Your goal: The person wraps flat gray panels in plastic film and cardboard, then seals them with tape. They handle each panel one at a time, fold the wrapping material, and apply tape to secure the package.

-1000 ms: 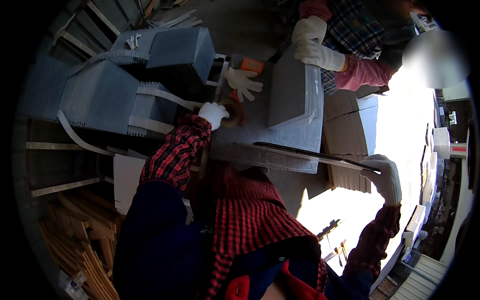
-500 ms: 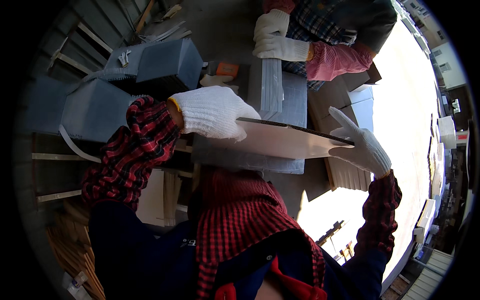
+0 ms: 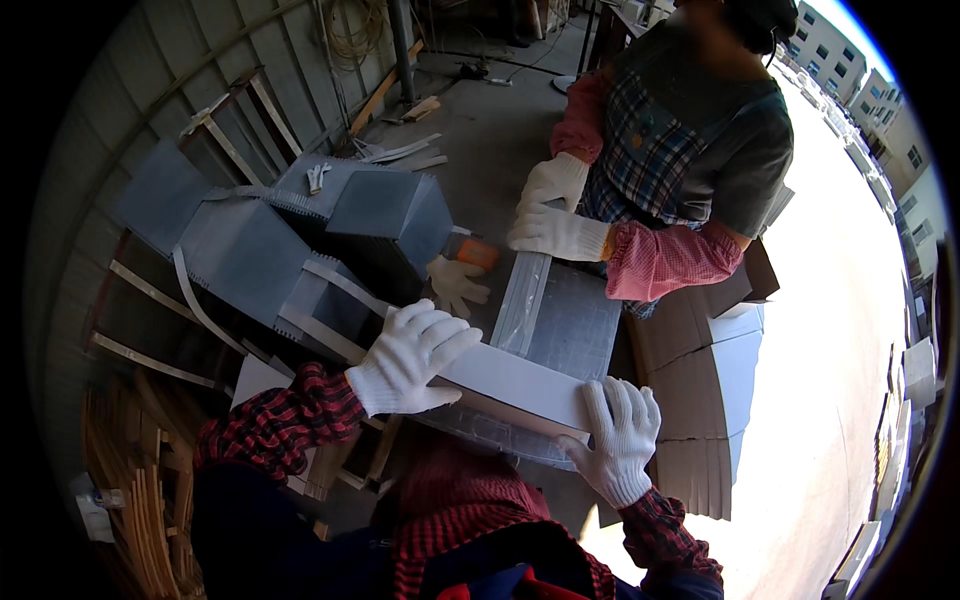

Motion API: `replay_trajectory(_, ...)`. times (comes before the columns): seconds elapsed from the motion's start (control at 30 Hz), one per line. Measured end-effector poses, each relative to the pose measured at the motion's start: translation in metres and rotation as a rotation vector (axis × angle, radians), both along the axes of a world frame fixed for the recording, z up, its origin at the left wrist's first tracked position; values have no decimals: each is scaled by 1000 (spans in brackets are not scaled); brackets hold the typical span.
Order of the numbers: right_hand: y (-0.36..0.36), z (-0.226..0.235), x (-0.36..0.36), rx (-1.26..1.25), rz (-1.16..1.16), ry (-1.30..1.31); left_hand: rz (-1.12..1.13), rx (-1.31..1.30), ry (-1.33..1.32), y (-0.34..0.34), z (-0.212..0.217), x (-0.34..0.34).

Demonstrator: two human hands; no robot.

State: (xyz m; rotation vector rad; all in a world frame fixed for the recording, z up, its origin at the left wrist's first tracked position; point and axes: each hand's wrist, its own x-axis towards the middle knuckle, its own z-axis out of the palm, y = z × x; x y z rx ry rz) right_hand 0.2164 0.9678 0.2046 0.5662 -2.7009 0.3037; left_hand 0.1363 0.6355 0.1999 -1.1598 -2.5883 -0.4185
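Note:
A long, narrow folded white cardboard piece point(image 3: 520, 382) lies across the near side of the grey work surface point(image 3: 570, 325), its near face turned down. On its left end rests my left hand point(image 3: 412, 357), in a white knit glove, fingers stretched and thumb apart. At the right end my right hand point(image 3: 618, 440), gloved alike, lays its extended fingers over the top, the thumb at the near edge. Both hands touch the cardboard without wrapping round it. Beyond it, a co-worker's gloved hands point(image 3: 560, 215) rest on the far end of a bundle of long grey strips point(image 3: 522, 300).
Grey boxes point(image 3: 390, 215) and pale bands point(image 3: 345, 285) stand at the left. A loose glove point(image 3: 457, 284) lies near an orange box point(image 3: 477, 254). Stacked cardboard point(image 3: 690, 390) is at the right. Wood strips point(image 3: 150, 500) lean at the lower left.
The cardboard, held up as a tilted sheet before, now lies low as a narrow folded piece. My hands have come closer together and their fingers have straightened. The head view has tilted up.

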Motion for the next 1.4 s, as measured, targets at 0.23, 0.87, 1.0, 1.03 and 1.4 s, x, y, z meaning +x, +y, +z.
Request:
replay_trajectory(0.23, 11, 44, 2, -86, 115, -251, -69, 23, -402, -9, 48, 7)
replay_trajectory(0.87, 16, 97, -3, -98, 19, -1072, -61, -123, -939, -68, 80, 17)
replay_trajectory(1.0, 16, 97, -2, -74, 19, -1137, -88, -234, -914, -63, 90, 17)
replay_trajectory(1.03, 16, 97, -2, -55, -4, -1110, -90, -244, -917, -61, 89, 18)
replay_trajectory(1.4, 27, 71, -30, -120, 9, -895, -12, -33, -1115, -68, 52, -15)
